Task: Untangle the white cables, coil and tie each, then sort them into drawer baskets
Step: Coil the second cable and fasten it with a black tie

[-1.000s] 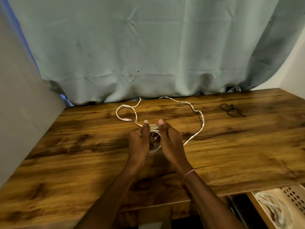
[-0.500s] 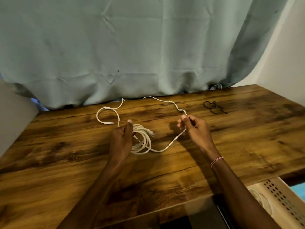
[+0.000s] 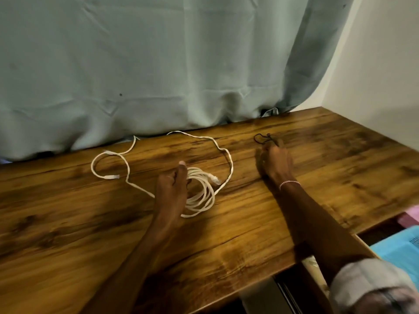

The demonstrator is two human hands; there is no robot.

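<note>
The left hand [image 3: 171, 189] rests on the wooden desk [image 3: 68, 223] with its grip closed on the coiled part of the white cable [image 3: 205, 191], thumb pointing away from the person and lying along the top of the loops. The coil sits directly under and just to the right of that grip, several turns stacked flat on the desk, with a clear plug end [image 3: 215, 179] poking out on the coil's far right side. From the coil one loose length runs right and away, bends back toward the curtain [image 3: 158, 64], and ends near the desk's far edge; another strand passes out to the left of the grip, curls into an open loop and finishes in a second plug end [image 3: 112, 177] lying left of the hand. The right hand [image 3: 275, 163] is well apart from the cable, stretched out to the far right of the coil, its fingertips at a small black tie [image 3: 263, 138] that lies on the desk just beyond them; whether this grip has pinched the tie or only touches it I cannot tell, as the fingers are blurred and curled over. A thin bracelet [image 3: 289, 183] circles the right wrist. Down at the near right, below the desk edge, a blue basket [image 3: 401, 252] shows in an open drawer.
</note>
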